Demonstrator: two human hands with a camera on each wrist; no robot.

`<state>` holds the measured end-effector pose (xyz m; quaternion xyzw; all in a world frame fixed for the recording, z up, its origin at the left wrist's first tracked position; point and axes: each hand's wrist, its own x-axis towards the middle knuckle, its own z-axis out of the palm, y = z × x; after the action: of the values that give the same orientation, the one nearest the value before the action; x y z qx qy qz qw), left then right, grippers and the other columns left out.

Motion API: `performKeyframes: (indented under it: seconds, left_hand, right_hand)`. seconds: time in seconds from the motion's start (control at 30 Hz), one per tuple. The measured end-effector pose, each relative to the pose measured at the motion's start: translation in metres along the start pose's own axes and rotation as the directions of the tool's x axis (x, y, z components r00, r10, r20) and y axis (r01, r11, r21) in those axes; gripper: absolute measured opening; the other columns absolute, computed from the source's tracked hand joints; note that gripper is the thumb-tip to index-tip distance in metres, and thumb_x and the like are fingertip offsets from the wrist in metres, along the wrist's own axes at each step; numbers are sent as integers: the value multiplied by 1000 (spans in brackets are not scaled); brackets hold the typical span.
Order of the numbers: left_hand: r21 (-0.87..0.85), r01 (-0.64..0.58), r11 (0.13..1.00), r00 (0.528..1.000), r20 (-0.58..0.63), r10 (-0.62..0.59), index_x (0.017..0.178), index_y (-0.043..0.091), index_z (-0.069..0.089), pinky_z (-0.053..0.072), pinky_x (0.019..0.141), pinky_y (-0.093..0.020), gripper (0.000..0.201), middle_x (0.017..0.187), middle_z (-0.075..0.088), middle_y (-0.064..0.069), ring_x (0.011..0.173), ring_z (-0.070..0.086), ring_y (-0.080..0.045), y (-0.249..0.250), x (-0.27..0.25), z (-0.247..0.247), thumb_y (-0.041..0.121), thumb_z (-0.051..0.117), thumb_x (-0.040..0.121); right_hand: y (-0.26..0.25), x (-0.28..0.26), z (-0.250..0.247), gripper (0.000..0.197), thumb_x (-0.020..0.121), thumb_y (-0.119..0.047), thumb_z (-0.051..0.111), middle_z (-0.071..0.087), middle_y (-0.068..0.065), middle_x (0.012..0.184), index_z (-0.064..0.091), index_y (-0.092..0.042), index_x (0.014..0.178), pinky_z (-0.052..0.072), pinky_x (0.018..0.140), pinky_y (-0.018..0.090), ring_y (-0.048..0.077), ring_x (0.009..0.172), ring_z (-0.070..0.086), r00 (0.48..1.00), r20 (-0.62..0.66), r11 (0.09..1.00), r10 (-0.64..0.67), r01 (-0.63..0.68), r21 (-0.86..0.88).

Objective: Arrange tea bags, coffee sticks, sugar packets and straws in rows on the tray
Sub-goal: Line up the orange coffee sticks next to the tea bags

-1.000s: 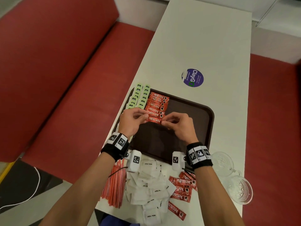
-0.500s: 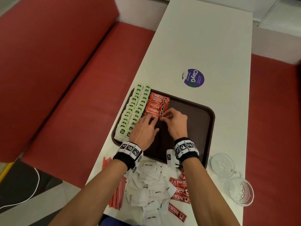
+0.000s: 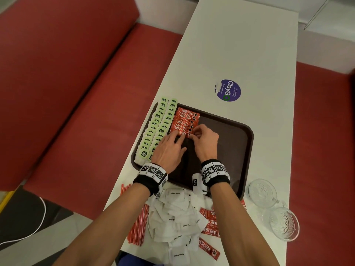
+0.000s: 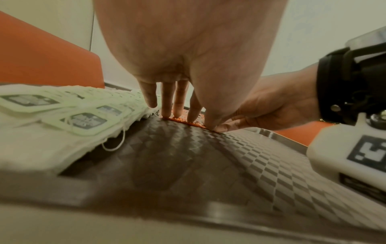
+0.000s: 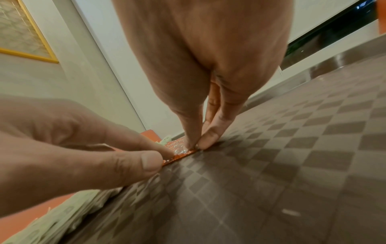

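Observation:
A dark brown tray (image 3: 230,143) holds two rows of green tea bags (image 3: 157,129) along its left side and a row of red coffee sticks (image 3: 185,120) beside them. The nearest coffee stick (image 3: 183,133) lies flat at the near end of that row. My left hand (image 3: 179,138) presses its left part with straight fingers (image 4: 179,113). My right hand (image 3: 194,134) pinches its right end between thumb and finger (image 5: 197,145). In the right wrist view the stick (image 5: 179,154) rests on the tray's checked floor.
On the white table near me lie a pile of white sugar packets (image 3: 176,214), red straws (image 3: 138,223) and loose coffee sticks (image 3: 210,225). Two glass cups (image 3: 263,192) stand at the right. A purple sticker (image 3: 228,90) lies beyond the tray. Red seating flanks the table.
Both hands carried the coffee stick forward and down onto the tray at the near end of the row. The left hand went from pinching it to pressing it with flat fingers.

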<state>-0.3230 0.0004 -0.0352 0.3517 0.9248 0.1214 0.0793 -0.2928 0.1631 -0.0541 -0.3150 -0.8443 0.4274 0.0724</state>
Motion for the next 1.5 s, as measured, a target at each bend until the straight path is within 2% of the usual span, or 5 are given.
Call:
performKeyframes:
  seconds: [0.47,0.77,1.17,1.33,1.5]
  left_hand:
    - [-403,-35,914,993,-117,-13,118,20,76,58,89,-35,18,109,74,2,98,69,-15,43,-99,-40,20,66,103]
    - [-532,41,846,998,-23,-63,102,24,81,60,81,-29,11,91,77,12,82,69,-1,115,-230,8,16,79,94]
    - [-492,52,869,999,33,-42,127,29,71,58,87,-38,28,112,66,13,96,63,-8,137,-273,31,38,72,100]
    - [-762,225,607,971,124,-204,143,29,57,61,84,-24,61,118,72,10,95,73,-7,151,-274,7,44,84,90]
    - [-899,176,402,957,61,-283,109,14,80,66,84,-41,18,93,81,-2,85,79,-20,153,-273,-12,29,74,100]
  right_hand:
    - [-6,-156,-108,5,104,-29,72,76,-18,95,77,-28,106,56,85,13,-5,90,71,993,10,992,-121,121,42]
    - [83,-297,-120,10,100,-36,77,77,-14,95,74,-27,105,63,81,42,7,85,72,986,166,988,-27,52,-147]
    - [121,-352,-127,17,105,-37,68,70,-1,105,71,-23,115,50,74,39,26,98,68,970,203,927,135,-52,-370]
    - [96,-351,-158,7,98,-29,81,76,-16,92,75,-34,97,54,77,30,6,87,70,980,199,999,0,-11,50]
    - [74,-334,-149,13,94,-19,85,77,-21,91,78,-29,97,51,79,17,5,89,72,949,285,981,-133,85,175]
